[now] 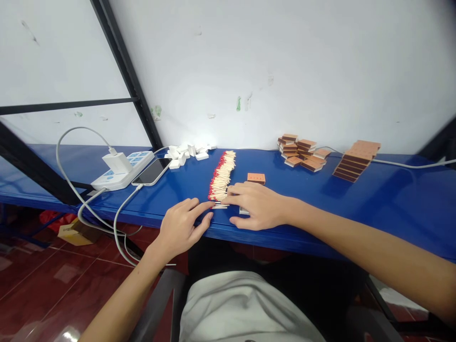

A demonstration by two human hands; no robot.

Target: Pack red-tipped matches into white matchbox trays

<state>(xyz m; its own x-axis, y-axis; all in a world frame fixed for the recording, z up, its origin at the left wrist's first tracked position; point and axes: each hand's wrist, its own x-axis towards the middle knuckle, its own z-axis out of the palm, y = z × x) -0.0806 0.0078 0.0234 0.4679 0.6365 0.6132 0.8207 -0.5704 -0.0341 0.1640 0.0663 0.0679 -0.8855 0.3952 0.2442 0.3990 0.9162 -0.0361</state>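
Observation:
A long row of red-headed matches [223, 175] lies on the blue table, heads to the left. At its near end, the extended index finger of my left hand [185, 224] touches a few matches from the head side, the thumb held apart. My right hand [260, 204] reaches in from the other side, fingertips on the matchstick ends and thumb apart from the fingers. Partly hidden under my right hand is a small white matchbox tray [243, 211]. Just beyond that hand lies an orange matchbox sleeve [256, 178].
White trays [191, 150] lie in a heap by the wall. Matchboxes [302, 152] are piled at the back, with a neat stack of matchbox sleeves [357, 160] to their right. A phone [153, 172], a power strip [123, 173] and cables occupy the left side.

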